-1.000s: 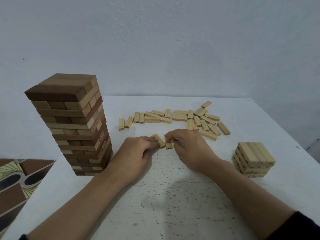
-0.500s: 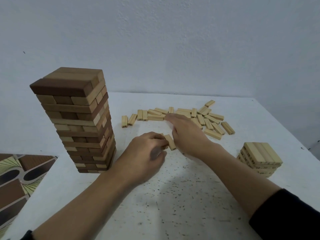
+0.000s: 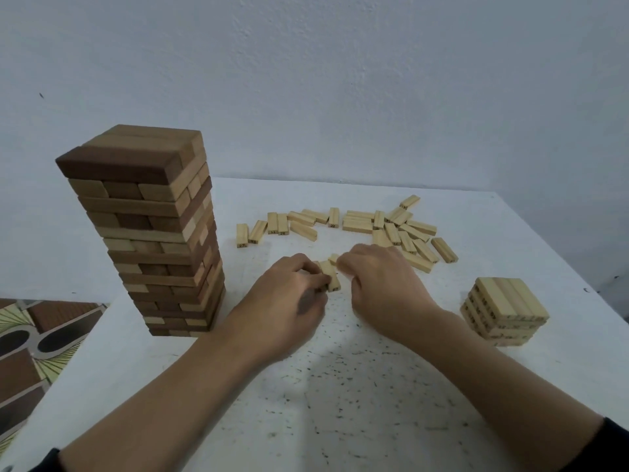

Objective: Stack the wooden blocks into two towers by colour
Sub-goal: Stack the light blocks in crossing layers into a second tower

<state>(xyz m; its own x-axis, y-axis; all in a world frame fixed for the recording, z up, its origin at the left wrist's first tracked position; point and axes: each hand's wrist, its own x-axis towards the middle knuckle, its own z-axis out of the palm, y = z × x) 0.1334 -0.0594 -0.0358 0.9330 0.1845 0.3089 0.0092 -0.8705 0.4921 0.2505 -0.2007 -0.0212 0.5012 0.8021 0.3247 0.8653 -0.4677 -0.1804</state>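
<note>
A tall tower of brown and tan blocks [image 3: 160, 233] stands at the table's left. A short stack of pale numbered blocks [image 3: 503, 310] sits at the right. Several loose pale blocks [image 3: 357, 223] lie scattered at the back middle. In front of them my left hand [image 3: 286, 301] holds small pale blocks [image 3: 331, 276] upright between its curled fingers. My right hand [image 3: 381, 284] pinches another pale block [image 3: 333, 257] right beside them, its fingers curled. How many blocks each hand holds is partly hidden.
The white speckled table [image 3: 340, 403] ends at a pale wall behind. Patterned floor [image 3: 30, 352] shows past the table's left edge. The table's right edge runs just beyond the short stack.
My right hand reached back to the loose blocks, then came forward again to meet my left hand with a block. The left hand stayed with its blocks.
</note>
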